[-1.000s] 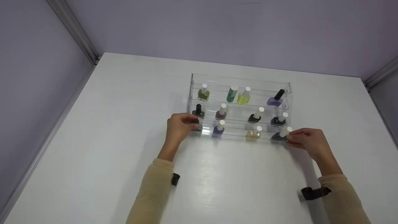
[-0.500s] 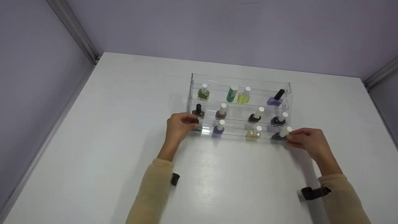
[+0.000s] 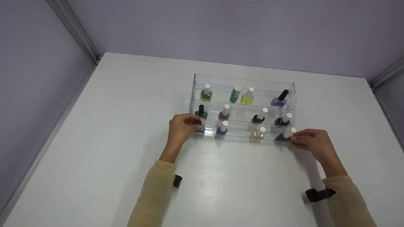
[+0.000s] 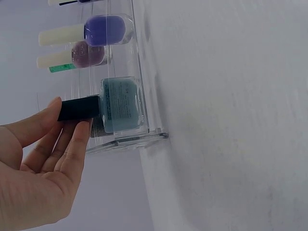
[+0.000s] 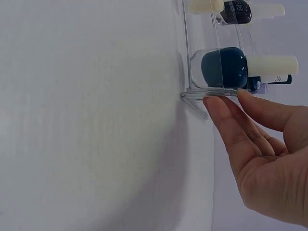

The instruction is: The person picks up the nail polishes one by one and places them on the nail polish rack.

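Note:
A clear tiered rack (image 3: 243,124) holds several nail polish bottles in three rows. My left hand (image 3: 181,128) pinches the black cap (image 4: 79,109) of a pale teal nail polish bottle (image 4: 121,103), which sits at the left end of the front row. At the opposite end, my right hand (image 3: 315,143) holds the rack's end wall (image 5: 211,92) with thumb and fingertips. Just inside that wall stands a dark blue nail polish bottle (image 5: 225,68) with a white cap. Its cap is free of the fingers in the right wrist view.
Purple (image 3: 222,130) and cream (image 3: 258,134) polishes share the front row. Behind them are brownish and dark bottles (image 3: 258,119); green, yellow and lilac (image 3: 278,101) ones stand on top. The white table (image 3: 126,104) meets a pale wall behind the rack.

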Demonstrator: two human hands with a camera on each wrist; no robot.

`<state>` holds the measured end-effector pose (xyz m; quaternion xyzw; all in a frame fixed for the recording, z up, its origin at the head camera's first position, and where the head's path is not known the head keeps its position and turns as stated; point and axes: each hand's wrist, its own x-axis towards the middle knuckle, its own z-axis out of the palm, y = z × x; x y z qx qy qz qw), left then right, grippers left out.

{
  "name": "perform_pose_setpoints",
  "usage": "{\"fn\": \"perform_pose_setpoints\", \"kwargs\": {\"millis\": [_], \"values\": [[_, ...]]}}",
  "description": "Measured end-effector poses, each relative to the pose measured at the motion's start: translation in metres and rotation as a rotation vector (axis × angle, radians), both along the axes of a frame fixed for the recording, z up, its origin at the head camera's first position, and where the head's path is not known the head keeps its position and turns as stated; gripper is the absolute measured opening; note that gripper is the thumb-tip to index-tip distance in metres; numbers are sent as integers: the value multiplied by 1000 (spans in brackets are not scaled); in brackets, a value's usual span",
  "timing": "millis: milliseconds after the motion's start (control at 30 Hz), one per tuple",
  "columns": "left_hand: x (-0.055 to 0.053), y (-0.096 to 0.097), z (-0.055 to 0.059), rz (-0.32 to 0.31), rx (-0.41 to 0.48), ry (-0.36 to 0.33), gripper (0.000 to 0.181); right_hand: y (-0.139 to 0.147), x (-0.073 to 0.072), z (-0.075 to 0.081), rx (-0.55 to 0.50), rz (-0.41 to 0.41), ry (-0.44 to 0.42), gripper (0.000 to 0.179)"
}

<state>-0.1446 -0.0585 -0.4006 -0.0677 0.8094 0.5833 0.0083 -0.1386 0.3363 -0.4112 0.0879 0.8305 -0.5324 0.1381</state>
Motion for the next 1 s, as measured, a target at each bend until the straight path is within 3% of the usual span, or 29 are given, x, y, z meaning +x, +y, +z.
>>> {"fn": "perform_pose_setpoints", "kwargs": {"millis": [767, 1000], "values": [[6, -5, 1, 21, 7, -25, 25, -3, 2, 0, -16, -15, -2, 33], [10, -10, 0, 20, 12, 2, 23, -4, 3, 1, -10, -23, 15, 34]]}}
